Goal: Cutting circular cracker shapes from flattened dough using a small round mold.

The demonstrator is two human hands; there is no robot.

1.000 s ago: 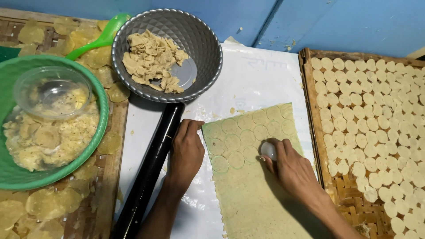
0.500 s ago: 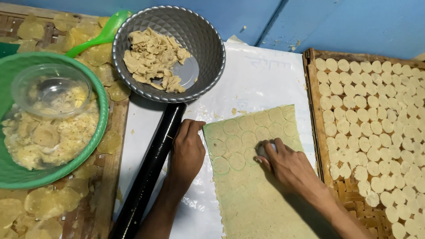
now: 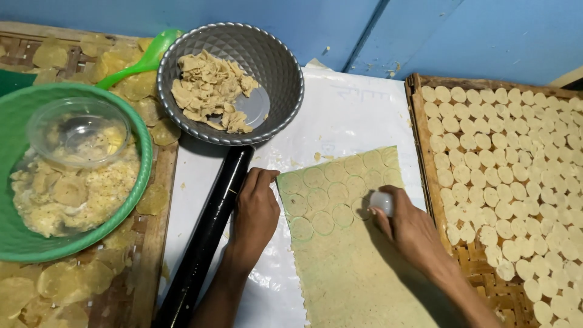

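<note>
A flat rolled sheet of pale yellow dough [image 3: 352, 261] lies on a white sheet [image 3: 340, 115], its upper part marked with several cut circles. My right hand [image 3: 413, 231] presses a small white round cutter [image 3: 382, 202] into the dough near its right edge. My left hand [image 3: 255, 212] rests palm down at the dough's left edge, beside a long black rolling pin [image 3: 206, 237].
A grey metal bowl [image 3: 279, 67] of dough scraps stands behind the pin. A green basin [image 3: 136, 182] with a clear bowl [image 3: 79, 130] and a green spoon [image 3: 146, 58] sits left. At the right a woven tray [image 3: 425, 152] holds several rows of cut rounds.
My right hand with the cutter has shifted slightly left and down across the dough, leaving another circle marked. My left hand has stayed in place.
</note>
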